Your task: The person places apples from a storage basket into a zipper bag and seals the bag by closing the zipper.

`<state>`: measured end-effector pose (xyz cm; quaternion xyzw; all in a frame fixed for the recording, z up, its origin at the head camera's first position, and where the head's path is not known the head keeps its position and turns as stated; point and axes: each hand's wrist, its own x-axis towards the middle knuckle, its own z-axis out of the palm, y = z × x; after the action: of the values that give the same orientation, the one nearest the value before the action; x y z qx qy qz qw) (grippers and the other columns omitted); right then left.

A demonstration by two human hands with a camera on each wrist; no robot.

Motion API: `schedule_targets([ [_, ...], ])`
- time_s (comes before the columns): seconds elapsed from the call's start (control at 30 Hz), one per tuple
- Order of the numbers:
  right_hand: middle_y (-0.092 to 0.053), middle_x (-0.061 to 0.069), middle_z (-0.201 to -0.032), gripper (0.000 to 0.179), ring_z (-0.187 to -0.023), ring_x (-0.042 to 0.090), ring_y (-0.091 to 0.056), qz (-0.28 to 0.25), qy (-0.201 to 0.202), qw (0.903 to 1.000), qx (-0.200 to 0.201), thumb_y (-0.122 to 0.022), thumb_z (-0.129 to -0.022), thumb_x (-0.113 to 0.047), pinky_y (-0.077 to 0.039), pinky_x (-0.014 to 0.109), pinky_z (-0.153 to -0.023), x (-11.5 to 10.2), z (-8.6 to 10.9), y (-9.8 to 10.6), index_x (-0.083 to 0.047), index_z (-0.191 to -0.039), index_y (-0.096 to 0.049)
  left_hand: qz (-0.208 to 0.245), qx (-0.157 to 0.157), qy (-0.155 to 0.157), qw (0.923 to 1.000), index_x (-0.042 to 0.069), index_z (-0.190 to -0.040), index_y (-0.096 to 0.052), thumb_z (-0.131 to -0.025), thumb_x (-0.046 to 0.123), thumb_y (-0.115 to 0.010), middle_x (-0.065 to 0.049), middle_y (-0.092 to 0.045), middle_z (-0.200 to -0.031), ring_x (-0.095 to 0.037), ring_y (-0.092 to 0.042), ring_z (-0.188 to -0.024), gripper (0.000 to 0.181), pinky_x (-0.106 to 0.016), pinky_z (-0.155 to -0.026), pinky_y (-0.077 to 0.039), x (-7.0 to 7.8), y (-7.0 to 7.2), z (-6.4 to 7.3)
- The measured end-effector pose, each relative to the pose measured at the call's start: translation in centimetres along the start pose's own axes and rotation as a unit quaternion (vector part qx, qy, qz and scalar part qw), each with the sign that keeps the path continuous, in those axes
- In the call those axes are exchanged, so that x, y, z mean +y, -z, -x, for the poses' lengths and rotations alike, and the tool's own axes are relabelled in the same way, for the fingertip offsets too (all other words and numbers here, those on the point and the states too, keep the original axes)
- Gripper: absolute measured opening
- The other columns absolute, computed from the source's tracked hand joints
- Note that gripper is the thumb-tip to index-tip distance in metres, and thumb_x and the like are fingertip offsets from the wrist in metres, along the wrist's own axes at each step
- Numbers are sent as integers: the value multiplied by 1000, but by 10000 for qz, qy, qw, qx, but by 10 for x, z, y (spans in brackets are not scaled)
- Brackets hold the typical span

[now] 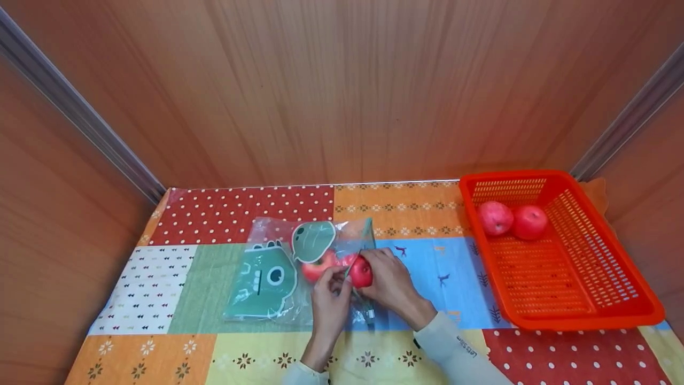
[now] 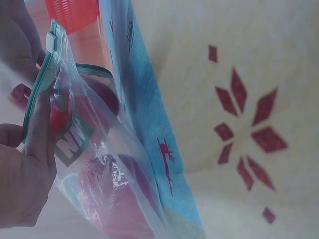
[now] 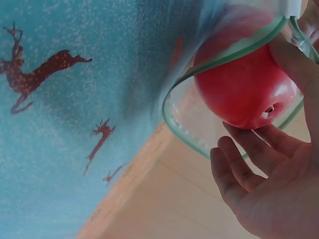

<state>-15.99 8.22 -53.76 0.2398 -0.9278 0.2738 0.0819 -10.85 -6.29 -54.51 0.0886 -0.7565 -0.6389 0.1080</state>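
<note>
A clear zip bag (image 1: pixel 263 291) with a green cartoon print lies on the cloth, its green-edged mouth facing right. Through the plastic shows an apple (image 1: pixel 319 266); the left wrist view shows that apple (image 2: pixel 119 194) large and red inside. My left hand (image 1: pixel 331 302) pinches the near edge of the mouth between thumb and fingers. At the opening, my right hand (image 1: pixel 393 280) grips a red apple (image 1: pixel 362 272) with thumb and fingertips. In the right wrist view this apple (image 3: pixel 244 87) sits partly inside the green rim, its dimpled end toward the palm.
On the right stands an orange-red plastic basket (image 1: pixel 630 278) with two apples (image 1: pixel 496 218) in its far left corner. A patchwork-patterned cloth (image 1: pixel 176 353) covers the table. Wood-grain panels (image 1: pixel 342 96) rise at the back and both sides.
</note>
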Motion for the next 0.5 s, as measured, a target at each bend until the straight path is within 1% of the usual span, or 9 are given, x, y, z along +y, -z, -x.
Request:
schedule_targets([
  [0.13, -72, 12, -121, 64, -109, 28, -60, -74, 25, 9999, -120, -96, -74, -18, -61, 44, -91, 2, -1, -3, -3, -129, -68, 16, 33, -57, 10000, 2, -120, -71, -96, -3, -71, -9, -70, -98, -16, -67, -73, 24, -24, -62, -59, 0, 0, 0],
  [0.27, -72, 9, -118, 57, -106, 26, -59, -13, 150, 9996, -240, -95, -76, -20, -60, 41, -89, 4, -2, -6, -5, -126, -69, -13, 50, -76, 10000, 3, -121, -71, -96, -1, -71, -9, -71, -101, -16, -67, -75, 25, -23, -63, -59, 1, 1, 1],
  [0.37, -72, 9, -117, 54, -106, 27, -59, 5, 267, 9993, -270, -94, -77, -20, -60, 42, -89, 4, -3, -9, -6, -123, -70, -95, 83, -94, 9999, 4, -121, -72, -96, -1, -72, -9, -72, -103, -17, -67, -75, 26, -22, -64, -59, 1, 2, 1],
  [0.5, -70, 13, -119, 60, -109, 30, -61, -277, 237, 9986, -382, -93, -78, -15, -61, 45, -92, 4, -4, -11, -1, -129, -64, -108, 128, -142, 9998, 4, -122, -72, -95, -3, -71, -9, -72, -102, -17, -67, -75, 28, -22, -63, -58, 1, 3, 1],
])
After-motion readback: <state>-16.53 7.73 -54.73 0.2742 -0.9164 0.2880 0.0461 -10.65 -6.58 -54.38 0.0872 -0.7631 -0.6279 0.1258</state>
